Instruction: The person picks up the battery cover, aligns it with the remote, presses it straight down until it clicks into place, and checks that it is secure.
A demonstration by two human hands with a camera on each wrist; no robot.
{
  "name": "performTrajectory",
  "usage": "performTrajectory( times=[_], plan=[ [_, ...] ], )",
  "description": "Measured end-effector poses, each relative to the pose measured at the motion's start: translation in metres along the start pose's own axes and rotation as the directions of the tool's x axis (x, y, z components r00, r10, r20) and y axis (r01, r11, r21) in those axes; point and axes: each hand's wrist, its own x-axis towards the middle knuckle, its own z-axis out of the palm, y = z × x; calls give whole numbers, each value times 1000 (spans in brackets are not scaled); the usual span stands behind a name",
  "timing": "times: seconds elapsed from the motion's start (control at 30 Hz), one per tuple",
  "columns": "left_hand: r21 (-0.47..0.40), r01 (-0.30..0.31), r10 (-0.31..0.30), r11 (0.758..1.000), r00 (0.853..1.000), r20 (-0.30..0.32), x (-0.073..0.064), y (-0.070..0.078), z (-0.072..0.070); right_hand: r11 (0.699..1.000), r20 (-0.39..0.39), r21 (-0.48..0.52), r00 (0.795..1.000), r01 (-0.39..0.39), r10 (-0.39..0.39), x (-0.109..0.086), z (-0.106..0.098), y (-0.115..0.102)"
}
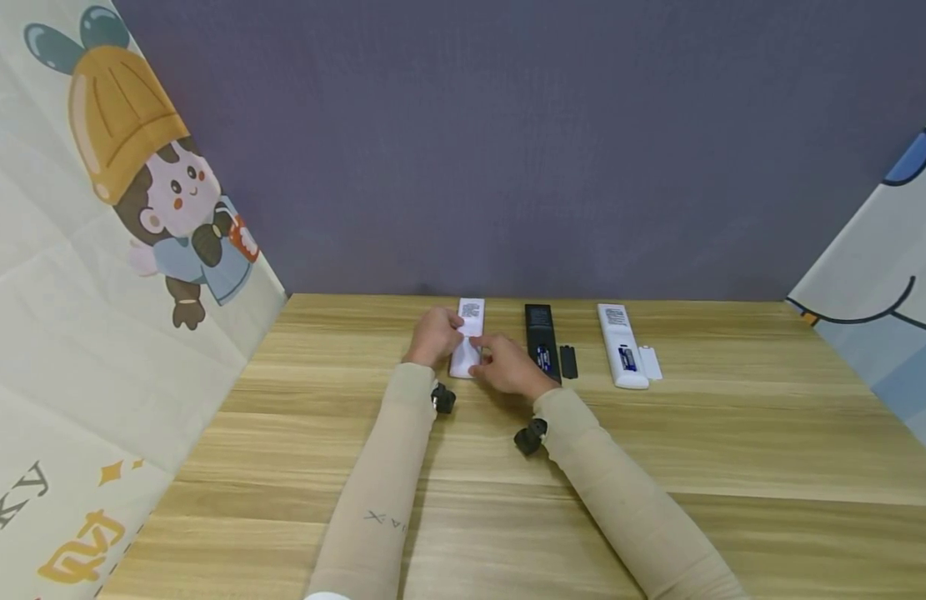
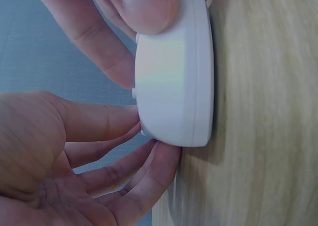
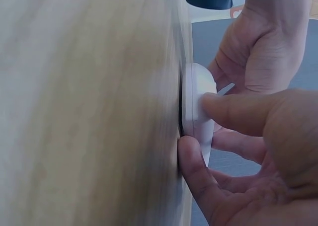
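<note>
A white remote control [image 1: 472,310] lies back side up, its printed label at the far end. My left hand [image 1: 435,335] holds its left edge, with thumb on top and fingers [image 2: 164,166] against the side in the left wrist view. From the right, my right hand [image 1: 508,364] grips the near part. Its thumb [image 3: 233,112] presses the upper face and its index finger [image 3: 193,154] lies along the side. A thin pale piece [image 3: 226,89] sticks up from the remote beside the left hand. The battery compartment is hidden by the hands.
Right of the hands lies a black remote control [image 1: 539,321] with batteries [image 1: 544,359] showing and a black cover [image 1: 568,362] beside it. Farther right is another white remote [image 1: 615,321], also with batteries [image 1: 628,359], next to its white cover [image 1: 650,363]. A dark wall [image 1: 508,150] borders the wooden table [image 1: 463,517].
</note>
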Motion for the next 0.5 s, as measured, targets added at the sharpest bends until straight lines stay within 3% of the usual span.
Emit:
performTrajectory(
  times=[0.5],
  plan=[
    [42, 4, -4, 999, 1000, -16, 0, -1, -2, 998, 50, -52, 998, 34, -31, -4, -15, -3]
  ],
)
